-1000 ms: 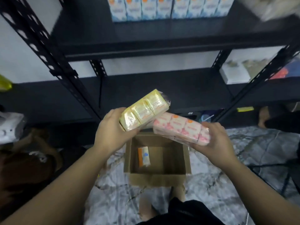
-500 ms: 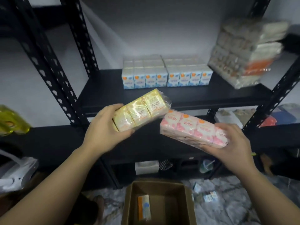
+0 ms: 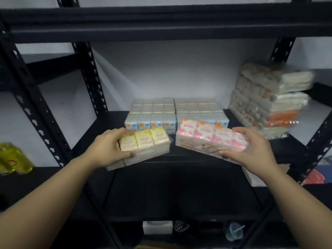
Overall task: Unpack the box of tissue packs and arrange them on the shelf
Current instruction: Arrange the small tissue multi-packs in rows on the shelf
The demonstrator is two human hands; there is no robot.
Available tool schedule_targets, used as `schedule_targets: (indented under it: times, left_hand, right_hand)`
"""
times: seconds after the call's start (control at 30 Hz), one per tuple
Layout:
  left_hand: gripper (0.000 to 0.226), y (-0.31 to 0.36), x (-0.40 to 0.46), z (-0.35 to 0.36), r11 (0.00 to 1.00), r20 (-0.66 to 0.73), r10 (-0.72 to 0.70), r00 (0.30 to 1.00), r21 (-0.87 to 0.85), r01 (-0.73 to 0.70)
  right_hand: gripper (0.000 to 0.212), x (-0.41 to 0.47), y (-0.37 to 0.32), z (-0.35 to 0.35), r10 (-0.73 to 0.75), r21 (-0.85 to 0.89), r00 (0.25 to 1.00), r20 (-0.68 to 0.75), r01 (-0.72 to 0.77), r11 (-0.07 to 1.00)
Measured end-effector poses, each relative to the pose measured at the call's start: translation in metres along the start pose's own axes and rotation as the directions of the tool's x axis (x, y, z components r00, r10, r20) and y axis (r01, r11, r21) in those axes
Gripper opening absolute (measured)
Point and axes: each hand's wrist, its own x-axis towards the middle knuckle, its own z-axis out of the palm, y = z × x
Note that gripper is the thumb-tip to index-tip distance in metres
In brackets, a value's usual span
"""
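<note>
My left hand [image 3: 107,146] grips a yellow tissue pack [image 3: 143,146] by its left end, held at the front edge of the black shelf [image 3: 203,157]. My right hand [image 3: 249,148] holds a longer pink tissue pack [image 3: 206,137] by its right end, tilted down to the right, just in front of the blue tissue packs [image 3: 150,123] that stand in rows at the back of the shelf. The two held packs lie side by side with a small gap between them. Only the top edge of the cardboard box [image 3: 152,246] shows, at the bottom of the frame.
A tall stack of wrapped white and orange tissue bundles [image 3: 269,103] fills the shelf's right end. Perforated black uprights [image 3: 36,108] frame the bay. Yellow bottles [image 3: 12,159] stand at the left. A lower shelf [image 3: 179,194] lies below, with small items underneath.
Both hands have lifted the yellow and pink packs forward up to the shelf with the blue packs. The view has tilted upward, so the box has almost left the frame.
</note>
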Motion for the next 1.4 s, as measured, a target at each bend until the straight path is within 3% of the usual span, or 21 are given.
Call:
schedule_targets:
  times: [0.3,0.47,0.63,0.7,0.8,0.93,1.0,1.1,1.2,1.4]
  left_hand:
    - [0.059,-0.004,0.038,0.004,0.981,0.082,-0.017,0.997,0.196,0.001]
    - [0.056,0.01,0.045,0.017,0.995,0.002,-0.023,1.0,0.094,0.023]
    - [0.056,0.038,0.056,0.026,0.997,-0.028,0.051,0.998,0.056,-0.049]
    - [0.066,0.054,0.064,0.031,0.994,-0.019,0.096,0.995,0.056,-0.095]
    - [0.073,0.078,0.08,0.04,0.98,0.002,0.179,0.984,0.087,-0.179]
    - [0.067,0.104,0.105,0.049,0.957,0.046,0.202,0.978,0.203,-0.207]
    - [0.066,0.112,0.115,0.051,0.948,0.097,0.189,0.977,0.24,-0.207]
    - [0.066,0.117,0.124,0.056,0.925,0.213,0.205,0.955,0.278,-0.26]
    - [0.072,0.12,0.127,0.061,0.916,0.288,0.216,0.933,0.27,-0.295]
    - [0.073,0.124,0.131,0.062,0.979,0.25,0.159,0.955,0.082,-0.185]
  right_hand:
    - [0.081,0.065,0.058,0.022,-0.003,-0.079,0.943,0.332,0.031,0.996]
    - [0.084,0.077,0.069,0.029,-0.014,-0.05,0.932,0.363,0.034,0.998]
    - [0.086,0.076,0.069,0.028,-0.001,-0.044,0.925,0.38,0.019,0.999]
    - [0.089,0.074,0.067,0.027,0.015,-0.048,0.921,0.389,0.004,0.999]
    - [0.091,0.069,0.056,0.023,0.075,-0.069,0.934,0.349,-0.054,0.996]
    - [0.08,0.064,0.041,0.022,0.207,-0.15,0.969,0.132,-0.187,0.971]
    - [0.082,0.065,0.037,0.021,0.311,-0.232,0.95,0.044,-0.293,0.928]
    - [0.085,0.063,0.029,0.022,0.438,-0.29,0.898,0.046,-0.408,0.866]
    - [0.074,0.058,0.022,0.026,0.451,-0.252,0.892,0.038,-0.428,0.868]
    - [0.072,0.059,0.019,0.023,0.414,-0.144,0.907,0.074,-0.401,0.905]
